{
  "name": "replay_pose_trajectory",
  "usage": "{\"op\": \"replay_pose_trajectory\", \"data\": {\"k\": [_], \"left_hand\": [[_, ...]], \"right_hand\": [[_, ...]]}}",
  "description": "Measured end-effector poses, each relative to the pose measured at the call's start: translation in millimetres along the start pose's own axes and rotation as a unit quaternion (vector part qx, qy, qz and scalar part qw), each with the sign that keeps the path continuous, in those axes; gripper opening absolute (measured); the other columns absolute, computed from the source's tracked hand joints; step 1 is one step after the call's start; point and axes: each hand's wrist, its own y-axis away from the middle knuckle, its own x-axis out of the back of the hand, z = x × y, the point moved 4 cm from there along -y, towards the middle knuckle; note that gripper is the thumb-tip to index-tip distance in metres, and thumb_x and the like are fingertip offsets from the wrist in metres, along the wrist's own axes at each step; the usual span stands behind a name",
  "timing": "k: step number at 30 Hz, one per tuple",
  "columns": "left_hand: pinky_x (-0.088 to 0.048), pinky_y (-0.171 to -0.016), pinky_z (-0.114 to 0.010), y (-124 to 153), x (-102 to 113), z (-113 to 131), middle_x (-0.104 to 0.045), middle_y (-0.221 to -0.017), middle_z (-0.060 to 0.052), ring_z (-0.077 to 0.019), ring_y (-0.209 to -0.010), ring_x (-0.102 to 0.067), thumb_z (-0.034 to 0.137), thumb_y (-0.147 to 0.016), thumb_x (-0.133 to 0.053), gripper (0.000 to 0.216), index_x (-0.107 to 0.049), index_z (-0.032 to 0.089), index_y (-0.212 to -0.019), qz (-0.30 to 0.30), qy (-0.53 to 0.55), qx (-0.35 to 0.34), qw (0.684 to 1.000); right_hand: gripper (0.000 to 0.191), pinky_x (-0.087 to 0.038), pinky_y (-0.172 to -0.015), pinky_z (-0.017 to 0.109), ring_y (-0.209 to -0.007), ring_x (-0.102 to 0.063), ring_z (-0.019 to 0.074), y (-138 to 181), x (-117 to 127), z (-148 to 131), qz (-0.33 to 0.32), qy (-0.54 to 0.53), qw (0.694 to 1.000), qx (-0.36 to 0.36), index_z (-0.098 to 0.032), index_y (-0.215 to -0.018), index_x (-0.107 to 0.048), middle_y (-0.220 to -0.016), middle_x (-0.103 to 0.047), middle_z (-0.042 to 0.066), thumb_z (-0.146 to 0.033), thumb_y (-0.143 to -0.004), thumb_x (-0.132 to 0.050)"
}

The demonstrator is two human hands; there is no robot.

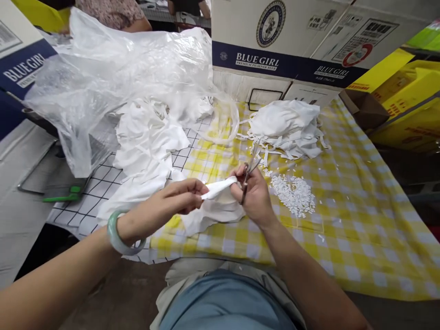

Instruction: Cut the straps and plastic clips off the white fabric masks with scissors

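I see the left hand (182, 195) with its fingers pinched together on one end of a white cloth piece (220, 188), held just above the counter (360, 229) near its front edge. The right hand (254, 195) grips small scissors (249, 172), fingers closed around the handles, blades pointing up and away at the cloth's other end. I can't tell whether the blades are open or shut; too small and partly covered by the fingers. The rest of the cloth droops onto the yellow checked tablecloth (343, 256) under both hands.

Around them: a heap of small white scraps (294, 195) just right of the right hand, a pile of white pieces with strips (287, 128) behind it, and a looser pile of white cloth (144, 142) left of centre, spilling from a big clear plastic bag (103, 78). A black-grid sheet (99, 183) lies under that pile. A cardboard box (285, 41) marked Blue Girl stands at the back, and another box (20, 68) is at left, cut off by the frame. Yellow crates (409, 105) are at right. A green-handled tool (62, 195) sits at the left edge, mostly hidden under the bag. There's a jade bangle (120, 233) on the left wrist. Another person's arm (134, 23) is at the top, mostly out of view.
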Motion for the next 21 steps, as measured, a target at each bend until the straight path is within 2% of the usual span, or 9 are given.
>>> {"op": "replay_pose_trajectory", "data": {"k": [2, 3, 6, 9, 11, 13, 16, 18, 21], "left_hand": [[-0.039, -0.055, -0.024, 9.2, -5.8, -11.1, -0.052, -0.072, -0.001, -0.0117, -0.061, -0.044, 0.037, -0.089, -0.052, 0.025, -0.066, 0.016, -0.093, -0.047, 0.085, 0.048, 0.994], [-0.04, -0.056, -0.025, 12.3, -9.6, -11.9, -0.053, -0.072, -0.002, -0.0122, -0.061, -0.044, 0.039, -0.091, -0.052, 0.028, -0.067, 0.016, -0.092, -0.053, 0.087, 0.041, 0.994], [-0.047, -0.071, -0.029, 19.6, -21.9, 7.1, -0.058, -0.082, -0.006, -0.0171, -0.078, -0.054, 0.032, -0.095, -0.052, 0.024, -0.071, 0.018, -0.091, -0.016, -0.019, -0.111, 0.993], [-0.044, -0.094, -0.033, 24.7, -33.4, 32.4, -0.059, -0.11, -0.01, -0.0217, -0.108, -0.053, 0.017, -0.094, -0.053, 0.018, -0.071, 0.018, -0.09, 0.076, -0.112, -0.293, 0.947], [-0.043, -0.097, -0.033, 18.9, -40.4, 34.8, -0.058, -0.113, -0.011, -0.022, -0.114, -0.052, 0.015, -0.095, -0.051, 0.02, -0.069, 0.018, -0.087, 0.102, -0.082, -0.33, 0.935], [-0.047, -0.085, -0.03, 5.3, -47.0, 25.5, -0.059, -0.101, -0.009, -0.0204, -0.106, -0.054, 0.02, -0.098, -0.048, 0.025, -0.066, 0.018, -0.082, 0.098, 0.014, -0.308, 0.946], [-0.045, -0.071, -0.027, -15.5, -58.3, 4.9, -0.053, -0.086, -0.007, -0.0191, -0.097, -0.053, 0.027, -0.1, -0.047, 0.028, -0.066, 0.019, -0.081, 0.102, 0.125, -0.258, 0.953], [-0.044, -0.079, -0.029, -25.4, -68.1, -4.4, -0.053, -0.089, -0.007, -0.0199, -0.103, -0.051, 0.028, -0.099, -0.049, 0.026, -0.068, 0.019, -0.083, 0.109, 0.128, -0.245, 0.955], [-0.04, -0.095, -0.033, -37.5, -84.7, -11.6, -0.054, -0.096, -0.008, -0.0216, -0.112, -0.047, 0.028, -0.097, -0.054, 0.024, -0.069, 0.019, -0.081, 0.113, 0.109, -0.241, 0.958]], "right_hand": [[0.031, -0.046, -0.072, 0.026, -0.077, -0.057, 0.0127, -7.6, 3.4, -13.6, -0.059, -0.035, 0.998, -0.01, -0.024, -0.086, -0.048, -0.085, -0.059, -0.003, -0.018, -0.066, -0.071], [0.031, -0.045, -0.07, 0.026, -0.075, -0.056, 0.0122, -11.3, 4.4, -19.1, -0.084, -0.05, 0.995, -0.019, -0.024, -0.085, -0.049, -0.083, -0.059, -0.003, -0.018, -0.066, -0.072], [0.029, -0.041, -0.063, 0.024, -0.069, -0.053, 0.0107, -17.7, -1.2, -21.8, -0.122, -0.091, 0.986, -0.069, -0.023, -0.085, -0.053, -0.08, -0.059, -0.004, -0.02, -0.067, -0.075], [0.033, -0.039, -0.059, 0.024, -0.064, -0.049, 0.0108, -8.6, -21.8, -2.5, -0.163, -0.116, 0.971, -0.134, -0.022, -0.084, -0.055, -0.075, -0.056, -0.004, -0.029, -0.064, -0.08], [0.036, -0.039, -0.057, 0.026, -0.062, -0.047, 0.012, 4.3, -33.3, 14.3, -0.186, -0.113, 0.964, -0.154, -0.023, -0.084, -0.055, -0.07, -0.05, -0.004, -0.042, -0.065, -0.079], [0.04, -0.04, -0.058, 0.027, -0.063, -0.047, 0.0134, 17.6, -31.5, 26.7, -0.181, -0.108, 0.964, -0.16, -0.023, -0.084, -0.053, -0.068, -0.046, -0.004, -0.053, -0.068, -0.075], [0.041, -0.044, -0.069, 0.03, -0.076, -0.053, 0.0158, 32.3, 2.6, 26.4, -0.134, -0.007, 0.983, -0.129, -0.024, -0.091, -0.051, -0.081, -0.053, -0.001, -0.049, -0.071, -0.075], [0.039, -0.044, -0.079, 0.032, -0.088, -0.054, 0.0181, 39.5, 37.3, 13.4, -0.086, 0.137, 0.982, -0.092, -0.023, -0.098, -0.051, -0.094, -0.056, 0.001, -0.044, -0.075, -0.074], [0.034, -0.042, -0.085, 0.036, -0.095, -0.051, 0.0221, 50.2, 77.0, -12.5, -0.038, 0.336, 0.94, -0.037, -0.022, -0.094, -0.053, -0.096, -0.057, 0.004, -0.045, -0.077, -0.072]]}}
